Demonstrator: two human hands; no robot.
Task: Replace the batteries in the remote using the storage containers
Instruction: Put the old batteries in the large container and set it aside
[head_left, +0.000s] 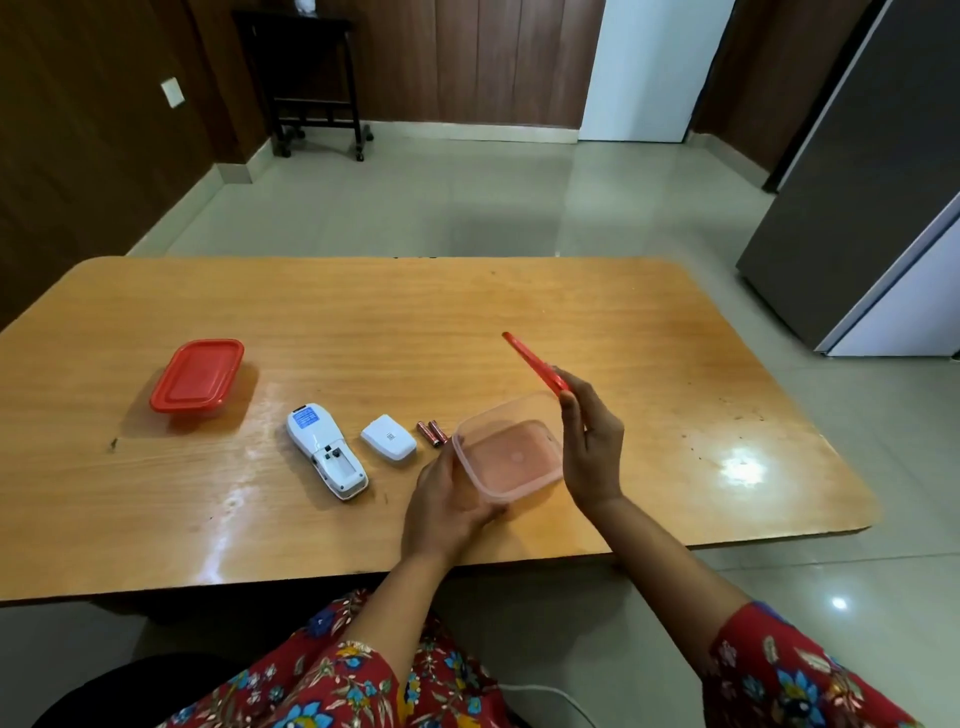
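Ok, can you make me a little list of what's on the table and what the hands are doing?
left hand: holds the open clear container steady on the table
right hand: holds up the red lid, tilted, off the container
open container contents: looks empty
remote: face down, battery slot open and empty
battery cover: lying beside the remote
batteries: two, side by side, between cover and container
second container: far left, red lid on

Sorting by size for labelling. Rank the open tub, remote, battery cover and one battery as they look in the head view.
1. open tub
2. remote
3. battery cover
4. battery
All lie at similar distance, so the order looks safe.
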